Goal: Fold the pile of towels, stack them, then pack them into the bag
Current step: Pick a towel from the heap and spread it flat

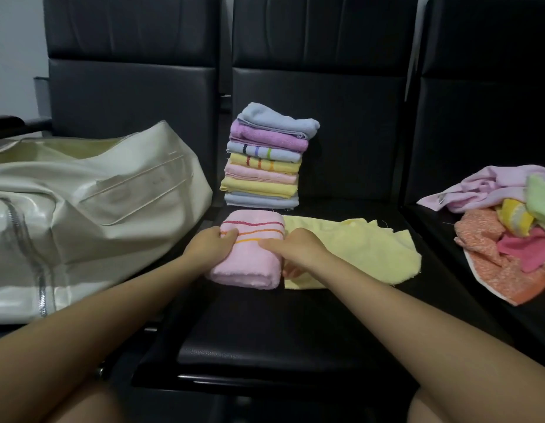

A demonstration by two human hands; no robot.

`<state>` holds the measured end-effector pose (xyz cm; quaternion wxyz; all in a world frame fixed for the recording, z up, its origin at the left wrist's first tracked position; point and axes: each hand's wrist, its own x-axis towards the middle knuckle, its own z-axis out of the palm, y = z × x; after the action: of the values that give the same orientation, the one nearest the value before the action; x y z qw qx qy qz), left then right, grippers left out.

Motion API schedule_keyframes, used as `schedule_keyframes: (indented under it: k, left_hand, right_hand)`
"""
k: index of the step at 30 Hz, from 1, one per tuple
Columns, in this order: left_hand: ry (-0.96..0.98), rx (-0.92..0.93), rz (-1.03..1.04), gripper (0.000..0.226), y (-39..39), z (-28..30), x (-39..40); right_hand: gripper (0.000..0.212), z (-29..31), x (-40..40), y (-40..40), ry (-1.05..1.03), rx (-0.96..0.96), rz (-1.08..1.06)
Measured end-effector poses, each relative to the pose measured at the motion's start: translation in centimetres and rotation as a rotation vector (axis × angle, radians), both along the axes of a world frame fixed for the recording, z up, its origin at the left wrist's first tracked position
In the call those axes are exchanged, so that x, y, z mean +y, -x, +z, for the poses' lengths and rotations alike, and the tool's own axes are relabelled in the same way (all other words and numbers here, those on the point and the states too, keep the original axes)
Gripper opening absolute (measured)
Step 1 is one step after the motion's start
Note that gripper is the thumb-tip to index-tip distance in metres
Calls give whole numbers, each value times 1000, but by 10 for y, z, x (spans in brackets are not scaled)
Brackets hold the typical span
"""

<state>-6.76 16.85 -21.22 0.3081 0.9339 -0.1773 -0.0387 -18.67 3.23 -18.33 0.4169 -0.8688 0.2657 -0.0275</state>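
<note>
Bag: a large cream bag (pixel 82 209) lies slumped on the left seat, its zip running down the near side; its inside is not visible, so I cannot tell what it holds.
Pink towel: a folded pink towel (pixel 250 254) with red and orange stripes lies on the middle seat (pixel 265 340), just in front of the stack.
Left hand: the left hand (pixel 210 242) grips the pink towel's left edge, fingers curled closed over the fabric.
Right hand: the right hand (pixel 295 248) rests on the towel's right side, fingers together and pressed on top, thumb tucked down by the right edge.
Stack: a stack of folded towels (pixel 265 160) stands toward the back of the middle seat, blue, purple, yellow and pink layers, the top blue one sitting slightly askew.
Yellow towel: a yellow towel (pixel 372 251) lies spread flat just right of the pink one, partly under the right hand.
Pile: an unfolded pile of towels (pixel 509 239), pink, green, yellow and orange, lies heaped on the right seat, well apart from the bag.
</note>
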Motion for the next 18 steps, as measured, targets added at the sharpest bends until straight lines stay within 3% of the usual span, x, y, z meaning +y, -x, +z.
schedule_keyframes:
  k: [3, 8, 14, 18]
  left_hand:
    - [61, -66, 3, 49, 3, -8, 1]
    - [148, -88, -6, 42, 7, -6, 6]
    - [317, -34, -19, 23, 17, 1, -3]
    - [466, -64, -47, 17, 26, 20, -5]
  right_hand:
    - [44, 3, 2, -2, -7, 19, -8]
    - [34, 7, 7, 0, -390, -109, -29]
    - [35, 10, 9, 1, -311, -7, -34]
    - [29, 11, 3, 9, -693, -94, -50]
